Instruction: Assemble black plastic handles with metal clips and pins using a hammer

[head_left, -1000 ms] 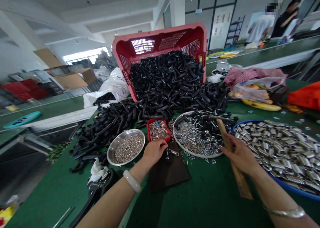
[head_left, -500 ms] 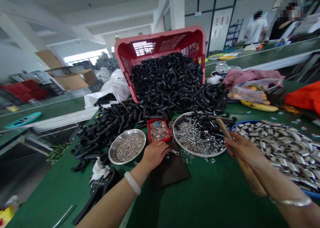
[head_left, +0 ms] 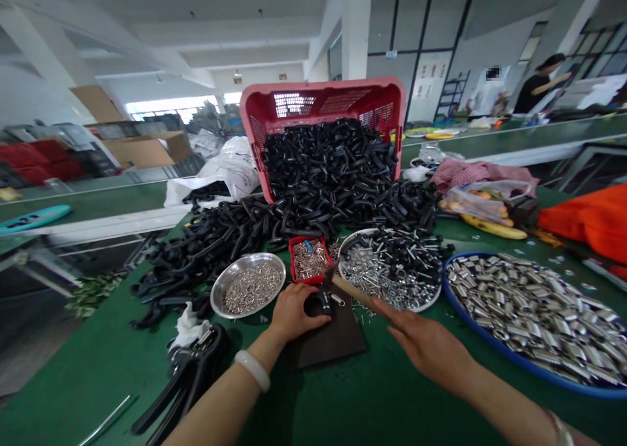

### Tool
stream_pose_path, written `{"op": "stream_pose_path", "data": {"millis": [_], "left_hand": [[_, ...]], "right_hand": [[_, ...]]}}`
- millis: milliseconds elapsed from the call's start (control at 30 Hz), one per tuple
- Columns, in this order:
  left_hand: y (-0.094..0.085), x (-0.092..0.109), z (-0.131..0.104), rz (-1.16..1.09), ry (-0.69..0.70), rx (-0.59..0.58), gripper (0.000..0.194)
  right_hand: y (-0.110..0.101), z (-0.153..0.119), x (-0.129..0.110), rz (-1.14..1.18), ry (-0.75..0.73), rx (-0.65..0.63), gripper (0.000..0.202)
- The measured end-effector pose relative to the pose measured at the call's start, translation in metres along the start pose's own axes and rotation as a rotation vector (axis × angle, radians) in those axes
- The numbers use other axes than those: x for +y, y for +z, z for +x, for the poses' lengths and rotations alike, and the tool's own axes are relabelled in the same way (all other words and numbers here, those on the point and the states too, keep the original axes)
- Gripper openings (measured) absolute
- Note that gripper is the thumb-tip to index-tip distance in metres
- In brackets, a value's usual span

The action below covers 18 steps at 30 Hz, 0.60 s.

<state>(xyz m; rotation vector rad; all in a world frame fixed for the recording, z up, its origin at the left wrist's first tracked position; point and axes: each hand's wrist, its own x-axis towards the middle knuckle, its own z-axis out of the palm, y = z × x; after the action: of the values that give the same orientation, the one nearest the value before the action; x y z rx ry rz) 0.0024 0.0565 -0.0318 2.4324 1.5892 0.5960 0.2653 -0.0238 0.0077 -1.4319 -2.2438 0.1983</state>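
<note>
My left hand is closed around a small black part, thumb and fingers curled about it on a dark flat plate. A metal coil spring sticks out beside that part. In my right hand is a hammer, gripped by its wooden handle. The dark hammer head hovers at the far edge of the plate, just above the black part; whether it touches cannot be made out. Close to the left hand stand a metal bowl of small fittings and a red tray of pins.
A red basket spills black handles across the back of the green table. On the right are a white-rimmed tray of hardware and a blue tray of springs. Black hand grips lie front left. Two people stand far right.
My right hand has swung the hammer leftward and down from above the hardware tray to the plate. The left hand has shifted slightly, showing more of the black part. The view has tilted.
</note>
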Motion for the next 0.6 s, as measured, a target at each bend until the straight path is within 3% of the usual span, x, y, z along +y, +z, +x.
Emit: {"op": "stream_pose_path", "data": {"millis": [133,267,333,467,600], "left_hand": [[0.000,-0.003,0.001,-0.025,-0.023,0.005,0.061],[0.000,-0.004,0.000,-0.021,-0.041,0.010,0.060],[0.000,-0.003,0.000,-0.013,-0.046,0.004,0.061],[-0.003,0.001,0.000,0.017,-0.030,-0.046,0.063],[-0.004,0.005,-0.009,0.044,-0.040,-0.089,0.067]], "right_hand": [[-0.009,0.006,-0.009,0.080,-0.023,0.074,0.055],[0.002,0.005,-0.001,0.091,-0.016,-0.065,0.052],[0.004,0.007,0.007,0.134,0.025,-0.076,0.051],[-0.006,0.009,0.017,0.212,0.130,0.030,0.053],[-0.007,0.003,0.023,0.391,0.257,-0.026,0.054]]}}
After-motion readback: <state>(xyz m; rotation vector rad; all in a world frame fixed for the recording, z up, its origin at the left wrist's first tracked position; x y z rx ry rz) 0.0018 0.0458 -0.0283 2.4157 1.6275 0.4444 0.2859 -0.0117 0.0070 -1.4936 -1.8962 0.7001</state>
